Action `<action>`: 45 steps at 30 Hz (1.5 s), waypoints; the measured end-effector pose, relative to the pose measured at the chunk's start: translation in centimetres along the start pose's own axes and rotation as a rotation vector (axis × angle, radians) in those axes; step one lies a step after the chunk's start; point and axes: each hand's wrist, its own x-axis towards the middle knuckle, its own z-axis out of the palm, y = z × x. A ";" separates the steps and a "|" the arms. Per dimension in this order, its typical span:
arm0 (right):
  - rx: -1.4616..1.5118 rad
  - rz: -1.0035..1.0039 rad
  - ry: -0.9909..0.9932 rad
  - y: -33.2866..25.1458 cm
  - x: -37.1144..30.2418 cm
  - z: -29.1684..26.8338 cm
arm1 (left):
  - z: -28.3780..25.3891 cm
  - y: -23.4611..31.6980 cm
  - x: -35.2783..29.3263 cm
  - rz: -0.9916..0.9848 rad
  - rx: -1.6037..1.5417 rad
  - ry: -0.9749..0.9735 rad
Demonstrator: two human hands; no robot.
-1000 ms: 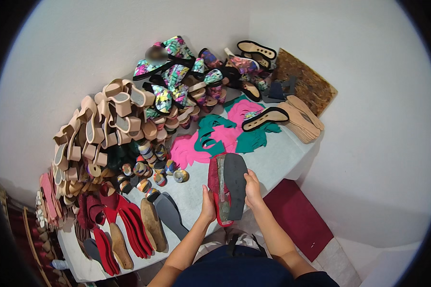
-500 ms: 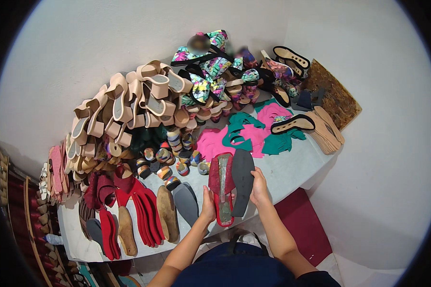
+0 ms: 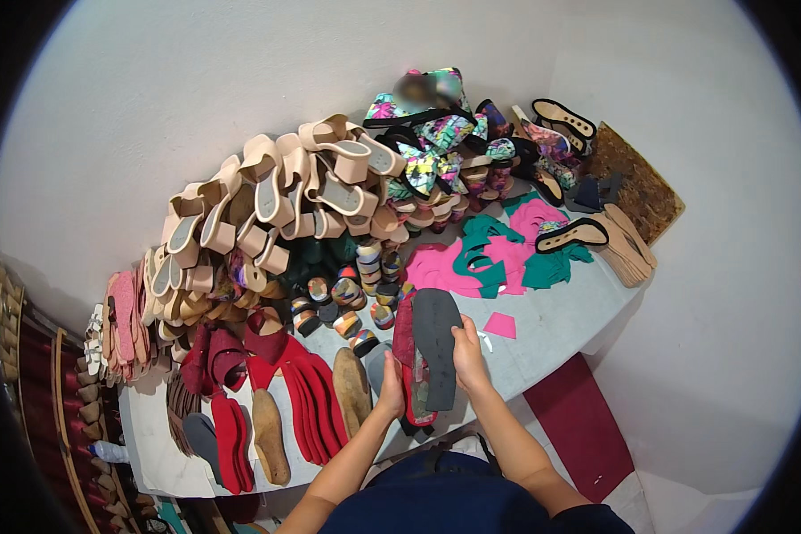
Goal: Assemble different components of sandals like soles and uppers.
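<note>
My left hand (image 3: pixel 391 388) is closed on the edge of a red slipper (image 3: pixel 404 338) whose underside, with a rough greyish middle, faces up. A dark grey sole (image 3: pixel 436 351) is in my right hand (image 3: pixel 470 358), pinched at its right edge with the thumb on top. It lies over much of the slipper, toe end away from me; whether the two touch cannot be made out. Just left of my hands, on the table, are another grey sole (image 3: pixel 378 367), partly hidden, and a wooden shoe last (image 3: pixel 351 392).
Red strips (image 3: pixel 314 405), another last (image 3: pixel 270 436) and maroon uppers (image 3: pixel 222 360) lie at left on the pale table (image 3: pixel 543 334). Behind are heaped beige heeled sandals (image 3: pixel 271 191), patterned sandals (image 3: pixel 432 165), and pink and green pieces (image 3: pixel 489 254). A brown board (image 3: pixel 636 182) leans at far right.
The view has shifted, so the table appears farther right. The grey sole has moved leftward over the slipper and now covers more of it. Both hands keep their hold.
</note>
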 end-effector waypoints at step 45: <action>0.056 0.074 -0.297 -2.0 1.6 1.8 | -3.5 3.8 -0.3 0.144 -0.036 0.182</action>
